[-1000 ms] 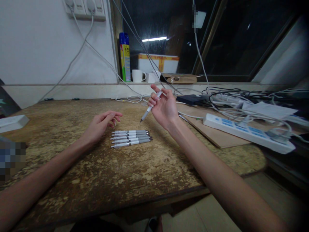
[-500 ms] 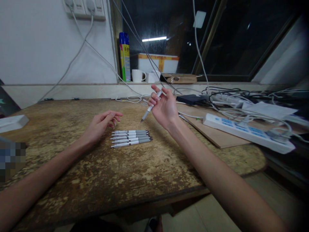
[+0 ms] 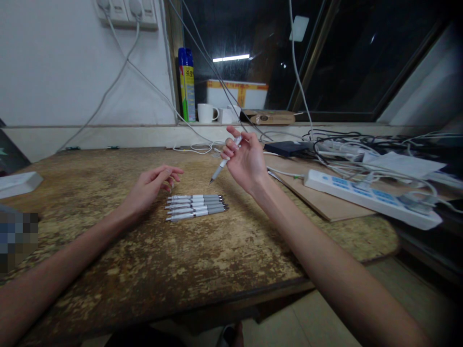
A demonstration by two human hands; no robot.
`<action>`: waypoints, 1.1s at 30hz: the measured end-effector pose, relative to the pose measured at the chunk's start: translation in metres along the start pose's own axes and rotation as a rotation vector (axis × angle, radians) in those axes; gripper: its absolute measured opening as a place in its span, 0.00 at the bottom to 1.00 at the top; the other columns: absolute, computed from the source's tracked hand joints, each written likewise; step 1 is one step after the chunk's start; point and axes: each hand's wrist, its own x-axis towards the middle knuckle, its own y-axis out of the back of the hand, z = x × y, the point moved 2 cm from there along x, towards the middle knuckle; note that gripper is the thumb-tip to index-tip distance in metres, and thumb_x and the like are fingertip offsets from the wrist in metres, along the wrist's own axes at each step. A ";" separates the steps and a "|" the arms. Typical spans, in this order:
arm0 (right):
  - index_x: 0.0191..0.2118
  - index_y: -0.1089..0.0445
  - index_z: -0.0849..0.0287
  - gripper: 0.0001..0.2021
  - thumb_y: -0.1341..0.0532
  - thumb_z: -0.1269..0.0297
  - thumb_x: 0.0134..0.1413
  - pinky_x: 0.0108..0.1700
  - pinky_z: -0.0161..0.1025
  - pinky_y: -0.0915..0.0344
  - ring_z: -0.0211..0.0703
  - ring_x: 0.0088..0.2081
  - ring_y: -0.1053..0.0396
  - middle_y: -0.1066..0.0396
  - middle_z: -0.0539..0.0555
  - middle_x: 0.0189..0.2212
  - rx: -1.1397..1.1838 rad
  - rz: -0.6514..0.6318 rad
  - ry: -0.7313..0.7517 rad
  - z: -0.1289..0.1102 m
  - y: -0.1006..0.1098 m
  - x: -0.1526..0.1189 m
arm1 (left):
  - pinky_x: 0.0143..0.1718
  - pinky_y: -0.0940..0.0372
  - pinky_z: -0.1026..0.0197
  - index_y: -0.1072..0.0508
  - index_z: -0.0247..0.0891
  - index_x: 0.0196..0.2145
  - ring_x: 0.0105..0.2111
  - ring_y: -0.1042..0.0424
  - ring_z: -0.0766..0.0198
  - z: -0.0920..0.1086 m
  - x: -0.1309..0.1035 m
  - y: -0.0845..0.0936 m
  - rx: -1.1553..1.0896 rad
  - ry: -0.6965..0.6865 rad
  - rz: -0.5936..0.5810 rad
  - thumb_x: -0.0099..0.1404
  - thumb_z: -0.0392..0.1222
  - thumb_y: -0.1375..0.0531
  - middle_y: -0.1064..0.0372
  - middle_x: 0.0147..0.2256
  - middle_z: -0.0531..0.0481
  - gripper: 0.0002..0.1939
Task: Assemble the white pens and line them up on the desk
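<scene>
Several white and grey pens lie side by side on the worn wooden table, grey ends to the right. One more white and grey pen is in my right hand, its tip pointing down and left above the table. That palm faces up, with the fingers curled around the pen. Just left of the row, my left hand hovers with its fingers apart and nothing in it.
A white power strip and a thin board lie at the right, with tangled cables behind. On the ledge stand a spray can, a white mug and a brown carton. A white object sits at the left edge.
The held pen's tip has shifted very slightly to the left. My left hand and the row of pens look the same.
</scene>
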 end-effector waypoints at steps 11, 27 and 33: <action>0.44 0.30 0.53 0.14 0.46 0.52 0.65 0.27 0.38 0.44 0.39 0.22 0.48 0.48 0.45 0.18 -0.028 -0.053 0.048 0.002 0.006 0.005 | 0.37 0.36 0.62 0.19 0.38 0.46 0.34 0.31 0.63 -0.002 0.001 0.000 -0.025 0.015 -0.006 0.71 0.55 0.42 0.27 0.38 0.46 0.20; 0.47 0.30 0.54 0.17 0.47 0.49 0.65 0.28 0.39 0.45 0.40 0.23 0.49 0.51 0.45 0.19 -0.141 -0.089 0.091 0.002 0.009 0.008 | 0.36 0.35 0.61 0.20 0.38 0.46 0.34 0.31 0.62 -0.002 0.002 0.000 -0.012 0.005 -0.022 0.70 0.56 0.41 0.26 0.36 0.46 0.20; 0.49 0.30 0.53 0.17 0.45 0.49 0.65 0.27 0.39 0.46 0.40 0.23 0.49 0.50 0.45 0.19 -0.188 -0.109 0.078 0.001 0.009 0.008 | 0.36 0.35 0.61 0.20 0.38 0.46 0.34 0.31 0.62 -0.001 0.001 -0.001 -0.018 0.012 -0.020 0.71 0.55 0.41 0.26 0.36 0.46 0.19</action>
